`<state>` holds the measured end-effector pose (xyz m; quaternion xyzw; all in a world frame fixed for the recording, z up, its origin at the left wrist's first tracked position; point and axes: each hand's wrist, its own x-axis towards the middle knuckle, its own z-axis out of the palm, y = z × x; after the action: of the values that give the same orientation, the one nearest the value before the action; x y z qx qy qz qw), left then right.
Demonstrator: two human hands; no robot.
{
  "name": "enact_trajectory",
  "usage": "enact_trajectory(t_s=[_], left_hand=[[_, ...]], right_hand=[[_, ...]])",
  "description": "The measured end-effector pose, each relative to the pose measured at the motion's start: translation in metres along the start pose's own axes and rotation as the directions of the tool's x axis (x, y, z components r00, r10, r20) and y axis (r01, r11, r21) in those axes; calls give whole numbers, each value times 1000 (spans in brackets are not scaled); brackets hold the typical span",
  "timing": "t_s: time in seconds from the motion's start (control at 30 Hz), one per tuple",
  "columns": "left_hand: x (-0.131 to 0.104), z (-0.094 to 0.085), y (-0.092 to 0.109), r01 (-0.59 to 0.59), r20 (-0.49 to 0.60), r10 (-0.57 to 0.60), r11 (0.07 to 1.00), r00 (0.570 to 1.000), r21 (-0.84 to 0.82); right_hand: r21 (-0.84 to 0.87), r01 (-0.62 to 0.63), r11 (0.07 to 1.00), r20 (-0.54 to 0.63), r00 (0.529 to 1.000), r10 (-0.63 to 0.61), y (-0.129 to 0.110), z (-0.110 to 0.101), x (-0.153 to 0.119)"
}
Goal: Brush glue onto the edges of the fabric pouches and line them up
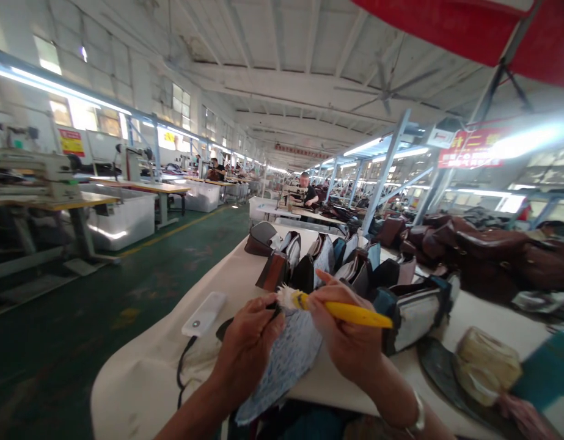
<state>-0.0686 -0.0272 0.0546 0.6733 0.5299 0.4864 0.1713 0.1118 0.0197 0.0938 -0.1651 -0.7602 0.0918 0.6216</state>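
Observation:
My right hand (348, 318) is closed round a brush (348, 310) with a yellow handle and pale, ragged bristles. The bristles point left and meet the dark edge of a bag piece (288, 360), whose patterned light-blue lining hangs down below. My left hand (252, 333) pinches that bag piece at its top edge; the fingers hide most of the dark part. Behind my hands stand several small bags (316, 260) in brown, black and blue, their openings upward.
A white box with a button (205, 313) and black cable lies on the pale table (139, 373). At right sit a yellowish container (487, 360) and a heap of brown bags (483, 250). A person (304, 190) sits further back. Sewing machines (34, 174) line the left.

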Motion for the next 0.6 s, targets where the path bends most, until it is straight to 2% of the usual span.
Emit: enact_trajectory(t_s=[0.07,0.17,0.3,0.33,0.43,0.57,0.6], left_hand=[[1,0,-2,2,10,-2,1000,1000,-30],[1,0,-3,13,5,-13,999,1000,-39],[3,-1,-1,-8,1,8,995,1000,-98],[4,-1,0,-11,0,11,995,1000,-101],[4,0,-2,-12,-17,11,999,1000,-37],[-7,3,-23,-90,-143,115,981,983,172],[-13,3,-32,-88,-185,134,968,974,235]], right_hand=[[-112,124,986,91,989,-114,1,-2,2],[-151,158,976,68,987,-149,-1,-8,2],[-174,286,942,226,943,-245,-4,-13,0],[-195,304,932,226,939,-259,-4,-13,-1],[-185,205,961,122,975,-185,-5,-10,-3],[-147,223,963,225,956,-187,-2,-9,-10],[-167,204,965,200,965,-170,-1,-11,-13]])
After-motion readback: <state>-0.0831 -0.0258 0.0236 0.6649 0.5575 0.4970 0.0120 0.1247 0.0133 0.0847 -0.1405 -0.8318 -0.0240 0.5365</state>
